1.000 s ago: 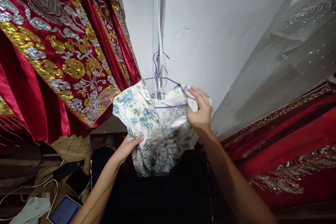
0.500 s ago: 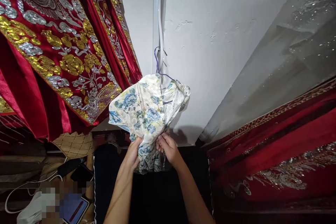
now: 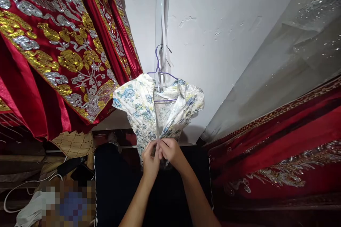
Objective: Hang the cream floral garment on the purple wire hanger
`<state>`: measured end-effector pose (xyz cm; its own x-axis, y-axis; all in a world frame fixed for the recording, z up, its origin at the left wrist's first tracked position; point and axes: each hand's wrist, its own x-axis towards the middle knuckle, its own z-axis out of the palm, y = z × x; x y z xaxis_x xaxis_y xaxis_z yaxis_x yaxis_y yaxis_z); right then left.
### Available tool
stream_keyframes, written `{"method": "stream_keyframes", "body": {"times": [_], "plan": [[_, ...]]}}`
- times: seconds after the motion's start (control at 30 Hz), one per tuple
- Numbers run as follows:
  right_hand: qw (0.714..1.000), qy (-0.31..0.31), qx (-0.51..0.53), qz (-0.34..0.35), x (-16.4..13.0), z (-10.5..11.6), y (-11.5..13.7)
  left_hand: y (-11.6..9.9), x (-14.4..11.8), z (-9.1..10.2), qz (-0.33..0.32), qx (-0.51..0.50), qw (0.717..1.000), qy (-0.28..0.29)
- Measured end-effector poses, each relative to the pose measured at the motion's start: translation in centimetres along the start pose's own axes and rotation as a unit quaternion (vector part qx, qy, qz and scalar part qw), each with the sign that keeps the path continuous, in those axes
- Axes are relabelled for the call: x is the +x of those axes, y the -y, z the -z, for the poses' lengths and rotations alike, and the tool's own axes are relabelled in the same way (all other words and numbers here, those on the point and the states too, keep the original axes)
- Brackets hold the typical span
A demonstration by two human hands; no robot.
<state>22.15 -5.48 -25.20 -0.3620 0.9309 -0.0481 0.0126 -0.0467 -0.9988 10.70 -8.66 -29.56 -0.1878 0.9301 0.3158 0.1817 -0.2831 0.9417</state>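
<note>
A white short-sleeved garment with blue and yellow flowers, a floral dress or blouse [image 3: 142, 108], hangs on a purple hanger [image 3: 167, 73]. Its front is parted in a narrow V below the neck. At the bottom of that V my left hand [image 3: 151, 156] pinches the left front edge. Right beside it, my right hand [image 3: 169, 151] has its fingers closed on the right front edge, and the fingertips of both hands meet. Whether a fastener lies between them is hidden by the fingers. The garment's lower part is mostly behind my hands.
Red satin robes with gold and silver embroidery [image 3: 71, 60] hang at the left. A sheer covering [image 3: 266, 67] and red sequinned cloth [image 3: 293, 149] are at the right. A white strap [image 3: 163, 14] runs down the wall [image 3: 213, 14]. At lower left lie a black phone [image 3: 81, 173] and a white cable [image 3: 10, 188].
My left hand has moved right from the garment's side to its front edge, meeting my right hand. The garment has turned to face me, with both shoulders spread.
</note>
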Motion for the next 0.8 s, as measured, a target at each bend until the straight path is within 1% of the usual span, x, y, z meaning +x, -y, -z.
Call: {"method": "stream_keyframes", "body": {"times": [0.07,0.1,0.17,0.2,0.27,0.33,0.4,0.47,0.53,0.57,0.6,0.63,0.7,0.73,0.8], "plan": [[1.000,-0.012,-0.003,0.009,0.6,0.7,2.1,0.2,0.4,0.0,-0.007,0.006,1.000,0.020],[0.999,-0.034,0.002,0.019,1.1,1.2,3.5,0.3,0.7,0.0,-0.014,0.019,0.999,0.028],[0.994,-0.090,0.020,0.051,2.7,2.4,7.0,0.5,1.0,-0.1,-0.026,0.042,0.998,0.042],[0.992,-0.108,0.026,0.063,3.6,3.0,9.1,0.7,1.1,-0.2,-0.028,0.048,0.997,0.049],[0.987,-0.114,0.032,0.113,5.4,3.7,13.1,0.9,1.2,-0.4,-0.030,0.044,0.996,0.068],[0.976,-0.122,0.047,0.175,6.6,3.8,16.4,1.2,1.4,-0.5,-0.034,0.034,0.994,0.101],[0.965,-0.140,0.061,0.215,7.0,3.4,18.0,1.4,1.9,-0.3,-0.044,0.034,0.989,0.138],[0.959,-0.156,0.068,0.226,6.7,2.9,17.8,0.9,2.9,0.1,-0.058,0.039,0.983,0.167],[0.963,-0.153,0.057,0.216,6.0,2.4,16.8,-0.6,4.8,0.8,-0.083,0.036,0.981,0.171],[0.966,-0.147,0.048,0.209,5.7,2.2,16.4,-1.9,6.1,1.2,-0.101,0.027,0.982,0.159],[0.968,-0.141,0.040,0.203,5.5,2.1,16.0,-3.6,7.6,1.6,-0.124,0.016,0.982,0.140],[0.970,-0.135,0.030,0.200,5.3,2.0,15.9,-5.4,9.2,2.0,-0.149,0.003,0.983,0.106],[0.969,-0.128,0.014,0.209,5.2,1.8,16.3,-9.4,12.5,2.6,-0.206,0.008,0.977,0.046],[0.968,-0.125,0.007,0.220,5.3,1.8,16.7,-11.2,13.9,2.8,-0.235,0.029,0.971,0.037],[0.963,-0.121,-0.010,0.242,5.7,2.0,17.2,-14.1,16.0,2.9,-0.287,0.073,0.954,0.051]]}}
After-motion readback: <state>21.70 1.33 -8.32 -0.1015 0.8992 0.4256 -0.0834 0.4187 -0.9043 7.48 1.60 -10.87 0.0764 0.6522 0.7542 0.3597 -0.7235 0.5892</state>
